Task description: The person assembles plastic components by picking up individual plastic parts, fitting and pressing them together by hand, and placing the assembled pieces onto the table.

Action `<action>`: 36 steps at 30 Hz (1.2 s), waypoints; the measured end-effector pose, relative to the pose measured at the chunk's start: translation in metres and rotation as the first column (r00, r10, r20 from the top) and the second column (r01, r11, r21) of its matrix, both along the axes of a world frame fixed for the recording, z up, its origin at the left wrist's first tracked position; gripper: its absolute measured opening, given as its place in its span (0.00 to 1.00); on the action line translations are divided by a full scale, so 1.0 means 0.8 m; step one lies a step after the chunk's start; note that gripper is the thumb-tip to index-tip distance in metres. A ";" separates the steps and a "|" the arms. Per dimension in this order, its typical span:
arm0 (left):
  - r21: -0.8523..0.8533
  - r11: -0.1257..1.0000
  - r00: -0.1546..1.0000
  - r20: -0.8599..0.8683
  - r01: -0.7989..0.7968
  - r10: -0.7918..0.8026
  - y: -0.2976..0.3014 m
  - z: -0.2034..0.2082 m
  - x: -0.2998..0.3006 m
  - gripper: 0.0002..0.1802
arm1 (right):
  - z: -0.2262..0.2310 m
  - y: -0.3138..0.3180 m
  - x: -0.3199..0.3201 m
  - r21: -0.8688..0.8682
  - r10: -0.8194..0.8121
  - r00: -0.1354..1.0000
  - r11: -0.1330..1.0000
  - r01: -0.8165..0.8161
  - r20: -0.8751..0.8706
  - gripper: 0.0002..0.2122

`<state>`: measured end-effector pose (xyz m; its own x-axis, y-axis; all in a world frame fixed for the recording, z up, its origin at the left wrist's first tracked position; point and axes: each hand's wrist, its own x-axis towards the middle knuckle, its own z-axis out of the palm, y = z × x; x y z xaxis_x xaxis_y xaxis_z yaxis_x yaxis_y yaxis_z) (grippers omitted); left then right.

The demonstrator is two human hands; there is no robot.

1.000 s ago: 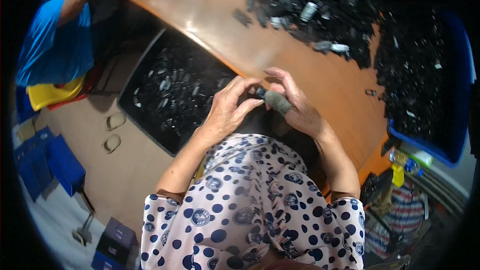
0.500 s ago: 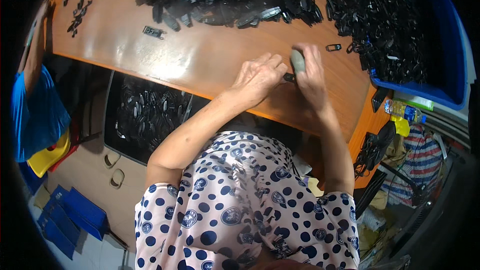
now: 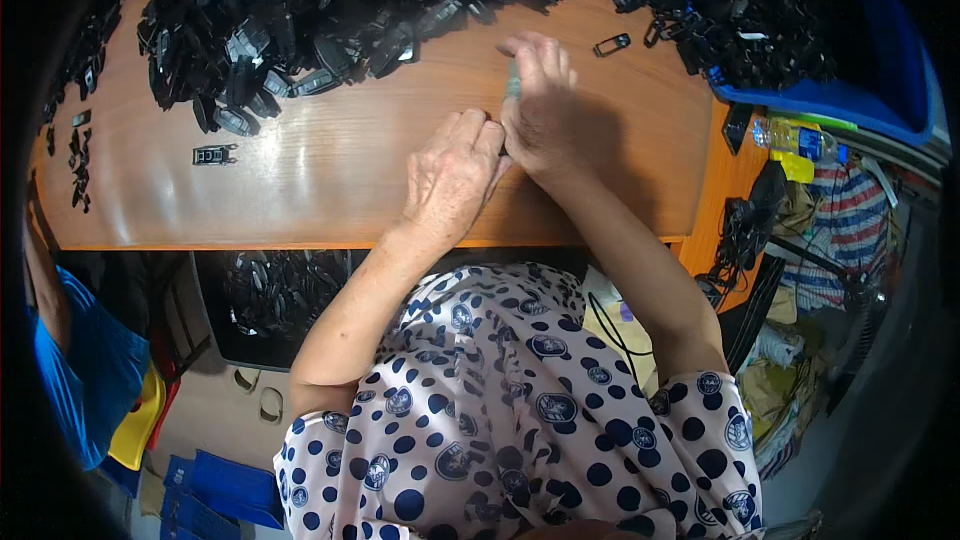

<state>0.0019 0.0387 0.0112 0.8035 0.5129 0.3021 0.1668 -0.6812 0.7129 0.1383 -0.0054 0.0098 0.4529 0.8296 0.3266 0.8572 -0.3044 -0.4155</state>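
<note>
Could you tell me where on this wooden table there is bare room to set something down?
The widest bare stretch of the table lies between the big pile of black parts and the near edge, left of the left hand. It is crowded along the far side and by the blue bin.

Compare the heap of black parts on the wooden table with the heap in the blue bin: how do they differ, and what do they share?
The table heap lies loose on the bare wooden table; the bin heap sits inside a blue bin.
The table heap is at the person's upper left; the bin heap is at the upper right, past the right hand.
The table heap spreads wider.
Both are jumbled small black plastic parts.
</note>
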 end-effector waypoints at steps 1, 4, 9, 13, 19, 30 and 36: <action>0.012 1.000 1.000 -0.026 -0.007 0.007 0.000 -0.002 -0.002 0.13 | -0.007 0.001 0.000 -0.023 -0.009 1.000 1.000 0.010 0.025 0.18; 0.058 0.998 0.998 -0.056 -0.009 0.012 0.002 -0.006 -0.008 0.12 | -0.015 0.004 -0.009 0.065 0.005 1.000 0.998 -0.005 -0.010 0.17; 0.154 0.986 0.992 -0.099 -0.064 0.080 0.002 0.005 -0.049 0.13 | -0.022 -0.020 0.023 0.239 0.198 0.966 0.958 -0.155 -0.164 0.14; 0.128 0.941 0.928 -0.170 -0.312 0.331 -0.001 0.040 -0.180 0.14 | 0.039 -0.056 0.081 0.096 0.122 0.982 0.986 -0.137 0.147 0.11; 0.473 0.792 0.690 -0.423 -0.385 0.588 0.032 0.054 -0.298 0.23 | 0.039 -0.082 0.172 -0.266 0.218 0.934 0.953 -0.142 0.282 0.17; 0.410 0.858 0.818 -0.345 -0.311 0.461 0.167 0.012 -0.227 0.12 | 0.023 -0.069 0.209 -0.193 0.346 0.928 0.928 -0.318 0.137 0.14; -0.127 0.948 0.957 -0.038 -0.291 0.288 0.087 0.026 -0.164 0.11 | 0.005 -0.066 0.202 -0.052 0.278 0.960 0.960 -0.277 0.032 0.11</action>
